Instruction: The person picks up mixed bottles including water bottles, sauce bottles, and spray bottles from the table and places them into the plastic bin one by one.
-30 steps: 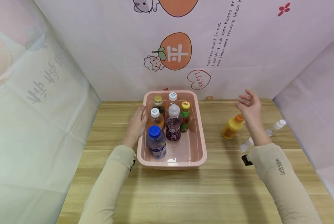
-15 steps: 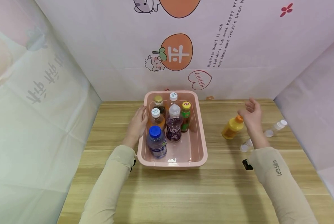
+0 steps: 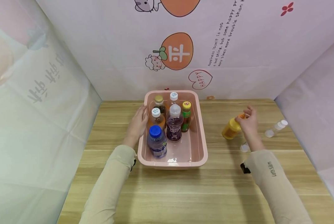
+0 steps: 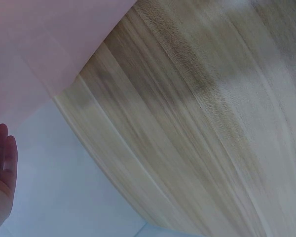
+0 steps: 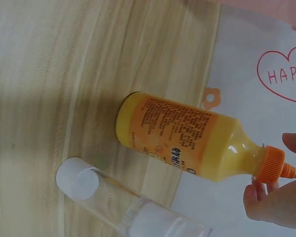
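Curving round the orange cap (image 5: 270,165) of the yellow bottle (image 3: 230,131), my right grip (image 3: 250,124) had thumb and fingers about it, though I could not tell whether they were clamped. That bottle stood toward the back right corner of the table (image 3: 183,199); nearer the right edge was a clear bottle (image 3: 276,128), and another was partly hidden by my grip. My left grip (image 3: 138,124) lay unclenched along the left side of the tub (image 3: 183,164), which sat near the back edge with six bottles upright inside.
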Available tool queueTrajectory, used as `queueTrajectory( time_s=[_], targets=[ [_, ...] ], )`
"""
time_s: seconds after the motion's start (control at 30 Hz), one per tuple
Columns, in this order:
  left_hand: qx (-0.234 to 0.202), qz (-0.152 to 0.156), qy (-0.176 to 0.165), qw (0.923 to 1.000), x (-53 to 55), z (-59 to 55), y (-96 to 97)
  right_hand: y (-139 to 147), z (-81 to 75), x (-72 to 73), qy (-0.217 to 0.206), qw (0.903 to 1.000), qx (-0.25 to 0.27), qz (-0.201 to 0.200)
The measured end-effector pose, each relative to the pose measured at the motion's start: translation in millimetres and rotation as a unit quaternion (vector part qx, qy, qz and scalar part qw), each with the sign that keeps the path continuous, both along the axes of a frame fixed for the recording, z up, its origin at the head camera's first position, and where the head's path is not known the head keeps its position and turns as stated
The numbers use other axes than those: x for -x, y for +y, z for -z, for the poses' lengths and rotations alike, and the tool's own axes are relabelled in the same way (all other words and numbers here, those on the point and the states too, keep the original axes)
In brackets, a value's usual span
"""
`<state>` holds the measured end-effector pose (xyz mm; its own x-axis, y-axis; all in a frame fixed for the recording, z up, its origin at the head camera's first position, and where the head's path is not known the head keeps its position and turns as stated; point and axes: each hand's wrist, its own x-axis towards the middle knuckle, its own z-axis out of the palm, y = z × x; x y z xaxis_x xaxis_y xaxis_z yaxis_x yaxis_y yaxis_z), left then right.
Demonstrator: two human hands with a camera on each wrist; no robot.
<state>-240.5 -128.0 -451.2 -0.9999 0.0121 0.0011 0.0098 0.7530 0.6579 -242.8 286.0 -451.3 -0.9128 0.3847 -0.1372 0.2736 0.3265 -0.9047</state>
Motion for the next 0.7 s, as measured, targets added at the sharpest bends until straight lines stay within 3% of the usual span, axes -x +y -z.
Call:
queueTrajectory(
  time_s=[0.7],
  targets=[
    [-0.004, -0.001, -0.017, 0.9999, -0.1, -3.2, -0.5, -1.6, 16.1, 1.2, 0.005, 0.9991, -0.039, 0.014]
  ],
)
